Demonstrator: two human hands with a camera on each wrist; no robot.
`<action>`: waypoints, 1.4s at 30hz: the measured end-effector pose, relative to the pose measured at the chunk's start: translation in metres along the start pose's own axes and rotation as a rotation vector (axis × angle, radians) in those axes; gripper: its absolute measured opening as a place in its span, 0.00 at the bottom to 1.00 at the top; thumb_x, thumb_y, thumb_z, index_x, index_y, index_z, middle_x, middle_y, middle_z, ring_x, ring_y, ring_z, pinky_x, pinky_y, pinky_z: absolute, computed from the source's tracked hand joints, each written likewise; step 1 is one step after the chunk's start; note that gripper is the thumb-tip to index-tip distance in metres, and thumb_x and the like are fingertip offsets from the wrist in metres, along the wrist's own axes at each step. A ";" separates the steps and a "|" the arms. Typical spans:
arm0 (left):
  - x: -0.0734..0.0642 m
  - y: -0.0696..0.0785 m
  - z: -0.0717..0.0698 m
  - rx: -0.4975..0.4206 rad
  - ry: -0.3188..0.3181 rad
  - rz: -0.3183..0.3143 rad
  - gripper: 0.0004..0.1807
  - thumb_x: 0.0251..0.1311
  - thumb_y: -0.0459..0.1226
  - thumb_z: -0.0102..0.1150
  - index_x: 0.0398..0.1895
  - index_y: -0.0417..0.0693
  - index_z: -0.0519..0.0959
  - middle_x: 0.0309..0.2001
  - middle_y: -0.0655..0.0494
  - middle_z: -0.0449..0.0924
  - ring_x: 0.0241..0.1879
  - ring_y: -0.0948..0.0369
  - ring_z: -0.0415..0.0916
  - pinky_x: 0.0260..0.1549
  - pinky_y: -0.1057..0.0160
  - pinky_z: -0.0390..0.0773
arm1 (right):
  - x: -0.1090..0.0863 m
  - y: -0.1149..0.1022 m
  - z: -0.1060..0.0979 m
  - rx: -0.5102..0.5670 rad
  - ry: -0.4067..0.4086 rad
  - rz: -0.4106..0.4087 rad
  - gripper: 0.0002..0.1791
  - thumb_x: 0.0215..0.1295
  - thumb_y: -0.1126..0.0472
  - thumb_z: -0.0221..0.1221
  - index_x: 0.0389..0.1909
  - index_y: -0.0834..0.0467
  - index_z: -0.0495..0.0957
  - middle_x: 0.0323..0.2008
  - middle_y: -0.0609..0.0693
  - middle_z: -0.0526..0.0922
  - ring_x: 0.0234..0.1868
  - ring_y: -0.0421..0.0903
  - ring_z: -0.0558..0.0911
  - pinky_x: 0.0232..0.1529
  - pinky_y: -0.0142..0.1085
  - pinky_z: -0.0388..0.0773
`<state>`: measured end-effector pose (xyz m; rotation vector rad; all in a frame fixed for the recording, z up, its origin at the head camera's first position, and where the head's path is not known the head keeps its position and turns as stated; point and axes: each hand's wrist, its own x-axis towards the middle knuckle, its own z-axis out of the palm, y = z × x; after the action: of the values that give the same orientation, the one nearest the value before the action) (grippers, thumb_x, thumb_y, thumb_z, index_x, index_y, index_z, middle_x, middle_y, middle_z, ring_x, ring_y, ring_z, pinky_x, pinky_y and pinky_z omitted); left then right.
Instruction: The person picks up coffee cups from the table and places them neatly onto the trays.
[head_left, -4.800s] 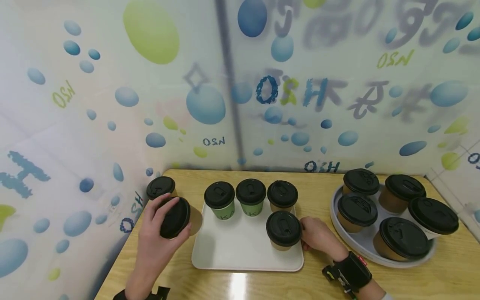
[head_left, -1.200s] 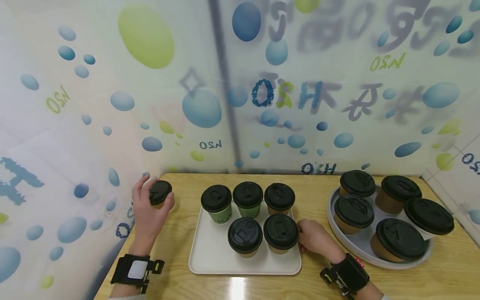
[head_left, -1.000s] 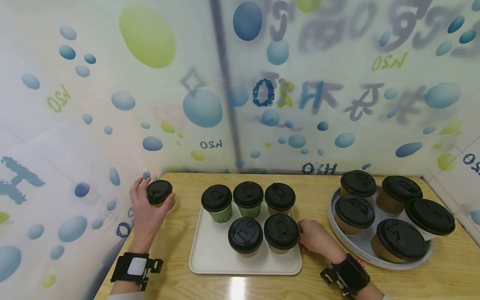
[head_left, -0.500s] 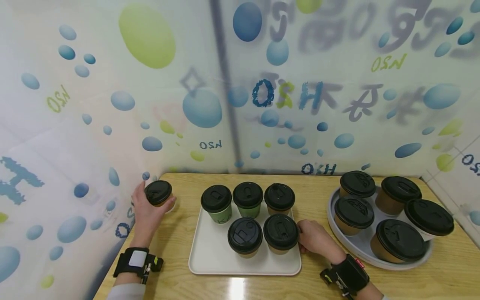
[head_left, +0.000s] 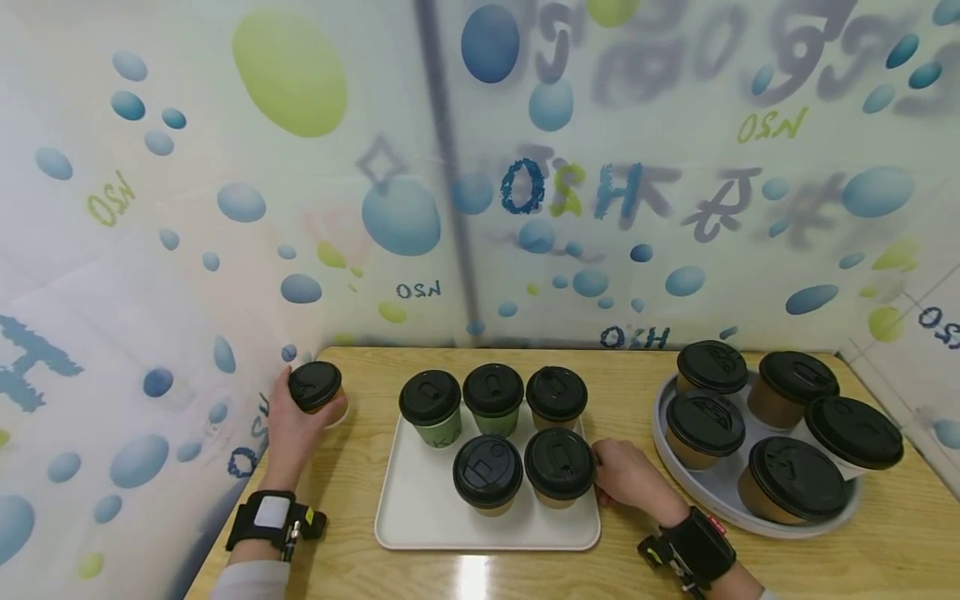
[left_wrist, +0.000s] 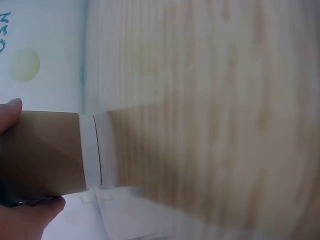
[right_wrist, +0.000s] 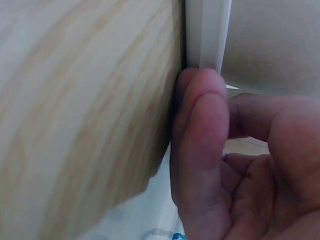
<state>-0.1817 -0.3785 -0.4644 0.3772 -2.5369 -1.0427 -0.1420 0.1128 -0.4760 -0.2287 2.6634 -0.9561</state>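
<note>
At the far left of the table, my left hand (head_left: 294, 429) grips a lidded paper coffee cup (head_left: 315, 387), thumb and fingers round its sides. In the left wrist view this cup (left_wrist: 45, 152) shows a brown sleeve and a white base close to the wood. My right hand (head_left: 633, 479) pinches the right edge of a white rectangular tray (head_left: 420, 523), its curled fingertips (right_wrist: 210, 82) at the rim. Two green cups (head_left: 438, 431) and a brown one (head_left: 557, 398) stand along the tray's back. In front of them are two more brown cups (head_left: 487, 475) with black lids.
A round grey tray (head_left: 716, 503) at the right holds several black-lidded cups (head_left: 793, 479), close beside my right forearm. A printed wall sheet (head_left: 405, 217) runs behind the wooden table (head_left: 420, 575) and along its left side.
The cup my left hand held earlier now stands front middle on the white tray. The left hand has moved back to the far-left cup and closed round it. My right hand has stayed put.
</note>
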 end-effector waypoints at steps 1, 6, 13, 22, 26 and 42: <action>0.001 0.000 -0.001 0.001 0.001 0.000 0.58 0.58 0.40 0.75 0.82 0.36 0.46 0.77 0.29 0.52 0.75 0.34 0.53 0.70 0.34 0.56 | 0.000 -0.001 0.000 0.001 -0.001 -0.001 0.15 0.68 0.70 0.58 0.20 0.55 0.75 0.12 0.46 0.76 0.15 0.43 0.77 0.20 0.34 0.69; 0.001 0.005 -0.003 -0.001 0.021 0.007 0.55 0.58 0.38 0.75 0.81 0.36 0.49 0.76 0.29 0.55 0.74 0.34 0.55 0.70 0.34 0.56 | 0.001 -0.002 -0.001 0.009 -0.004 -0.003 0.15 0.69 0.69 0.58 0.21 0.56 0.75 0.13 0.46 0.76 0.16 0.43 0.77 0.21 0.33 0.70; -0.013 0.027 -0.009 -0.083 0.034 0.122 0.54 0.56 0.37 0.78 0.80 0.39 0.54 0.75 0.33 0.59 0.74 0.36 0.57 0.69 0.34 0.59 | 0.000 -0.001 -0.001 -0.001 -0.001 0.005 0.15 0.69 0.70 0.57 0.21 0.56 0.75 0.12 0.46 0.76 0.15 0.43 0.77 0.20 0.33 0.70; -0.044 0.061 -0.028 -0.158 0.020 0.241 0.53 0.52 0.32 0.77 0.80 0.43 0.57 0.75 0.36 0.60 0.72 0.38 0.60 0.65 0.32 0.62 | 0.000 0.000 0.000 0.009 -0.007 0.015 0.14 0.68 0.70 0.57 0.21 0.56 0.76 0.13 0.47 0.77 0.15 0.43 0.77 0.21 0.34 0.70; -0.057 0.073 -0.034 -0.162 0.005 0.276 0.54 0.51 0.30 0.78 0.81 0.48 0.57 0.75 0.41 0.62 0.70 0.43 0.64 0.63 0.54 0.69 | 0.000 -0.001 0.000 0.008 -0.011 0.017 0.14 0.68 0.70 0.57 0.21 0.56 0.76 0.13 0.47 0.76 0.16 0.44 0.77 0.21 0.34 0.69; -0.085 0.079 -0.044 -0.332 -0.251 0.480 0.59 0.38 0.19 0.80 0.78 0.38 0.60 0.68 0.68 0.69 0.63 0.79 0.68 0.55 0.81 0.69 | 0.000 -0.001 -0.001 0.014 -0.014 0.013 0.14 0.69 0.69 0.58 0.22 0.56 0.76 0.13 0.47 0.77 0.16 0.44 0.77 0.21 0.34 0.70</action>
<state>-0.0948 -0.3191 -0.3983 -0.4565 -2.4076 -1.3361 -0.1421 0.1130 -0.4748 -0.2134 2.6416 -0.9660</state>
